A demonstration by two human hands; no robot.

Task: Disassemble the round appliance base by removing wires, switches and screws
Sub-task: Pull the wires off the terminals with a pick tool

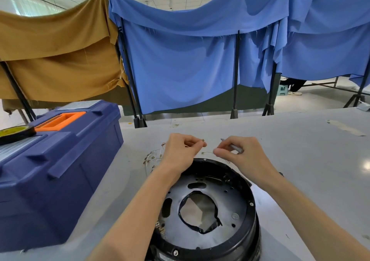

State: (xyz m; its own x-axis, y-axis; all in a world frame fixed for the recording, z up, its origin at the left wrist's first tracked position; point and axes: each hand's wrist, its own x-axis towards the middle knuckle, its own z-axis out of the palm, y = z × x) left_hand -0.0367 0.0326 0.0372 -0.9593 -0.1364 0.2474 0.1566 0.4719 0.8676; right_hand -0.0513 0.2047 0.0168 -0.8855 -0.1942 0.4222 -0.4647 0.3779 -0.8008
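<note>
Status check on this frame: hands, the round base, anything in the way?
Left hand and right hand pinch a thin wire above the round base. Loose wires piled left of it. Toolbox off to the left, not in the way.

Round base (208, 210) sat on the table (300, 160), nearest the camera. Toolbox (56, 160) stood to the left of the base, with a tape roll (16, 133) on its lid. Loose wires (154, 157) lay on the table beyond the base, to its left. Both hands (180, 150) (238, 152) were over the base's far rim. Cloth-draped frames (190, 60) stood behind the base, past the table.
</note>
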